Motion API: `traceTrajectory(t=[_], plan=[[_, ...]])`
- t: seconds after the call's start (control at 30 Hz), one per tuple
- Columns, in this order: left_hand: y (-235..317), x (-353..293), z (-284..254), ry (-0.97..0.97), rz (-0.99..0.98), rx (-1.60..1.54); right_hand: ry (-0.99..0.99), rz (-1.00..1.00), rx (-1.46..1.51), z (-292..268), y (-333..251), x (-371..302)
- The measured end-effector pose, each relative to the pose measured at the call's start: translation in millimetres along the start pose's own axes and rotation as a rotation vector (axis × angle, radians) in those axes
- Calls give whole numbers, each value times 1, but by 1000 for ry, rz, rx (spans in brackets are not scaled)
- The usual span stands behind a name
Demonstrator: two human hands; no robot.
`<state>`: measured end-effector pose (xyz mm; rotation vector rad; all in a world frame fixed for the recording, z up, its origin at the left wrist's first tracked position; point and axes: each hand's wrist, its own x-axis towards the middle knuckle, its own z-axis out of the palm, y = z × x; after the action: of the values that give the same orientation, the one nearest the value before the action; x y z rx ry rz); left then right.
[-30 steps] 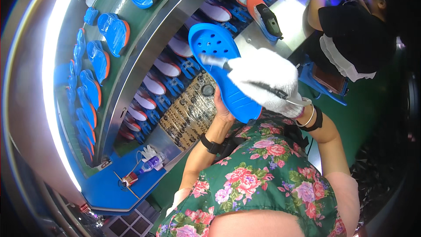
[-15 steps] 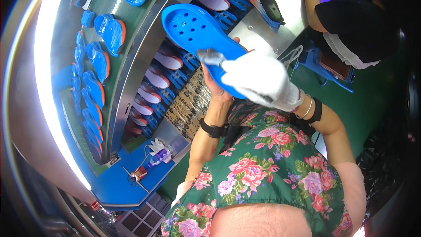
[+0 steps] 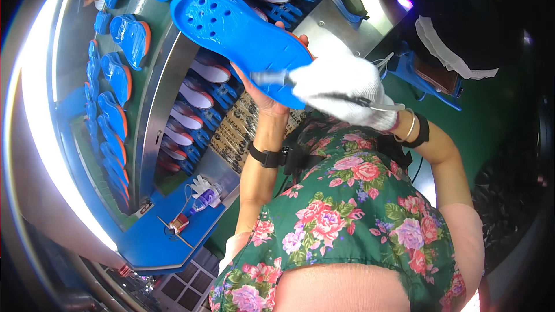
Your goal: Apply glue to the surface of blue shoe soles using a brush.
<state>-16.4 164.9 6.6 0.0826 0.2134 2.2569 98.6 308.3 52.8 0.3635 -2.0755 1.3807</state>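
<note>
A blue shoe sole [image 3: 245, 43] lies tilted across my left hand [image 3: 265, 97], its hollow inner face up and round holes at the far end. My bare left hand grips it from beneath, fingertips showing over the right edge. Wet, glossy patches cover the surface around the holes. In a white knit glove, my right hand [image 3: 344, 89] is closed on a brush [image 3: 272, 78]. The bristles, blurred by motion, are over the near half of the sole; contact is hard to judge.
Left, a green conveyor belt [image 3: 147, 8] carries several glossy blue soles [image 3: 115, 75]. White-topped shoe pieces [image 3: 196, 95] fill a rack beneath. A purple-labelled bottle [image 3: 203, 200] stands on a blue table [image 3: 141, 245]. Another person [image 3: 462, 17] is at the far right, beside a blue stool [image 3: 419, 84].
The sole has moved left and turned more face-up toward me. The brush has shifted from the sole's middle toward its near end, and gloss now shows around the holes.
</note>
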Motion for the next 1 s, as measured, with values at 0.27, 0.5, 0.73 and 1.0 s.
traceTrajectory(t=[0.27,0.5,0.73,1.0], plan=[[10,0,0,-33,-92,-9,-127,97,186,-8,-9,-6],[15,2,-1,-46,-119,106,-197,8,172,-8,-13,-9],[32,12,-12,-145,-278,26,-172,-142,-56,-3,-5,-10],[36,9,4,-133,-378,139,-98,99,162,-9,0,-11]])
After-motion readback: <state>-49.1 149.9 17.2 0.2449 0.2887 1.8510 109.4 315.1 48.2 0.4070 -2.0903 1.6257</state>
